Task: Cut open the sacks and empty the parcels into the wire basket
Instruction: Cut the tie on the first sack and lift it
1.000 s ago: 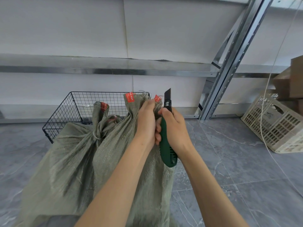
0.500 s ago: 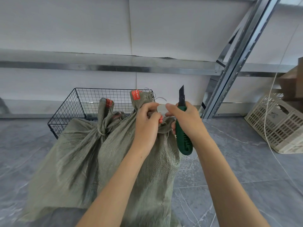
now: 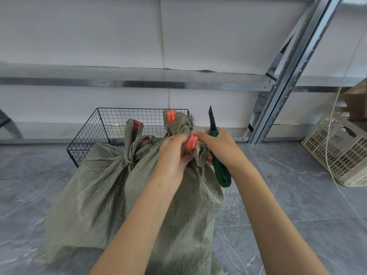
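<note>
The sacks (image 3: 111, 195) are hiding the wire basket's (image 3: 87, 135) near side and whatever is lying inside. The knife's (image 3: 218, 155) middle is disappearing inside the right hand (image 3: 220, 147). Red tag (image 3: 192, 142) print is reading too small.

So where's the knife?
The knife is in the right hand, blade pointing up, just right of the sack neck, in front of the wire basket.

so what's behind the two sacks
A black wire basket stands right behind the sacks, against the wall. Only its upper mesh shows; the sacks cover its floor, so any contents stay unseen.
</note>
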